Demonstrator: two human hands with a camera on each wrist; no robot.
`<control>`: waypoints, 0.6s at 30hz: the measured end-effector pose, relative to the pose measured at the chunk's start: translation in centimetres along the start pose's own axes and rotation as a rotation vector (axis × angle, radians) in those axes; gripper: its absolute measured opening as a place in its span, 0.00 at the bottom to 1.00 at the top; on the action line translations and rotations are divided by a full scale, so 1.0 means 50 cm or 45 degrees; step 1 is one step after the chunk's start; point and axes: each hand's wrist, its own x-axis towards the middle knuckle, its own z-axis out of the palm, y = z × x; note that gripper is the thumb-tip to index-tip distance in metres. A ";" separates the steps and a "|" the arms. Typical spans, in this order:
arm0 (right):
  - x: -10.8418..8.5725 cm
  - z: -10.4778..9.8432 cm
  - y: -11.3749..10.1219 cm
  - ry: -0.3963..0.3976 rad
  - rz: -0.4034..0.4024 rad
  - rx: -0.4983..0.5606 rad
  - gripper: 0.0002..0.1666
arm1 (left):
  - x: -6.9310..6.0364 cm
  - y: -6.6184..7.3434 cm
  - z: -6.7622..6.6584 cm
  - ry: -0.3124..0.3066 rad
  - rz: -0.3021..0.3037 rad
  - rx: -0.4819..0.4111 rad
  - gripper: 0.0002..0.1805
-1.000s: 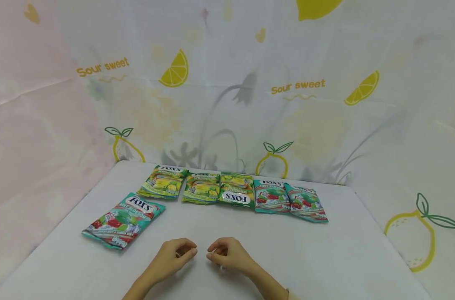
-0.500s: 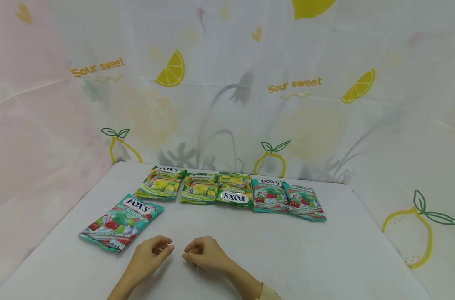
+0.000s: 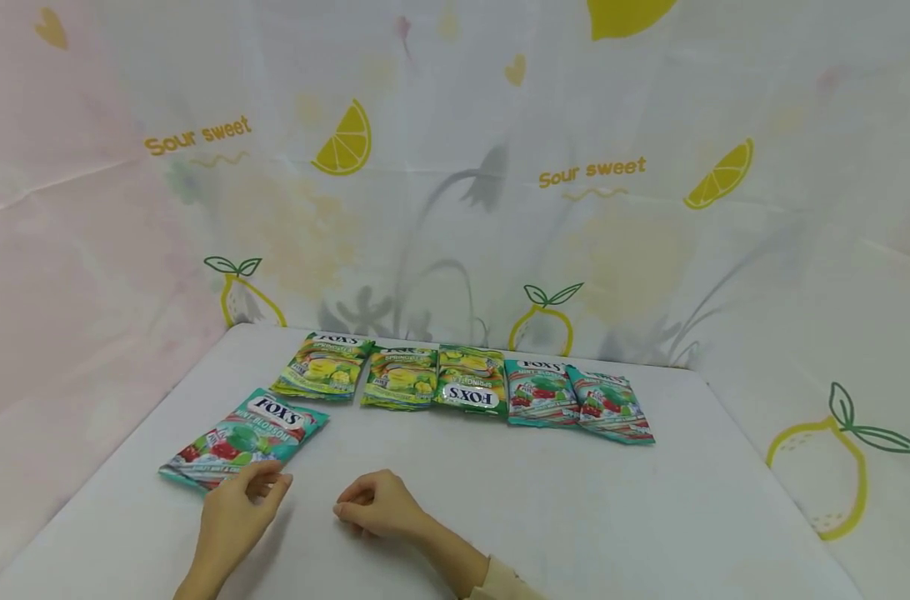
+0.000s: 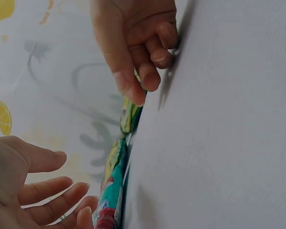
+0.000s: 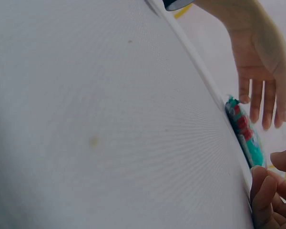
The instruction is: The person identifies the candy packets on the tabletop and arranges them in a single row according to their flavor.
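My left hand [image 3: 233, 515] hovers over the lower right part of a teal Fox's candy bag [image 3: 256, 429] at the left of the table and hides its corner. The left wrist view shows that hand's fingers [image 4: 57, 205] relaxed and holding nothing; whether they touch the bag is unclear. My right hand [image 3: 386, 505] is above the table to the right, its fingers loosely curled with nothing in them. In the right wrist view, the left hand [image 5: 260, 62] has its fingers pointing down beside the teal bag [image 5: 245, 131].
Along the table's back lie green-yellow Fox's bags [image 3: 323, 367], [image 3: 401, 377], [image 3: 472, 379] and two teal bags [image 3: 542, 393], [image 3: 612, 404], the last pair overlapping. Behind stands a white lemon-print cloth [image 3: 440, 250]. The white table [image 3: 575, 517] extends to the right.
Both hands have moved left across the table. The left hand has come over the near corner of the left teal candy bag. The bags stay where they lay.
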 end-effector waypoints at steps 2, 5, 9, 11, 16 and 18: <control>0.005 0.006 -0.004 -0.018 -0.002 0.000 0.07 | 0.002 -0.008 -0.008 0.033 -0.001 0.023 0.14; 0.014 0.014 -0.010 -0.042 0.005 0.004 0.07 | 0.006 -0.022 -0.019 0.096 0.019 0.050 0.14; 0.029 0.026 -0.016 -0.046 0.022 0.014 0.07 | 0.015 -0.042 -0.028 0.200 0.065 0.080 0.13; 0.038 0.033 -0.018 -0.043 0.036 0.028 0.07 | 0.020 -0.054 -0.031 0.242 0.065 0.088 0.13; 0.058 0.055 -0.024 -0.052 0.075 0.094 0.06 | 0.034 -0.089 -0.040 0.280 0.020 0.128 0.15; 0.065 0.065 -0.028 -0.057 0.093 0.121 0.05 | 0.038 -0.101 -0.047 0.259 -0.002 0.163 0.17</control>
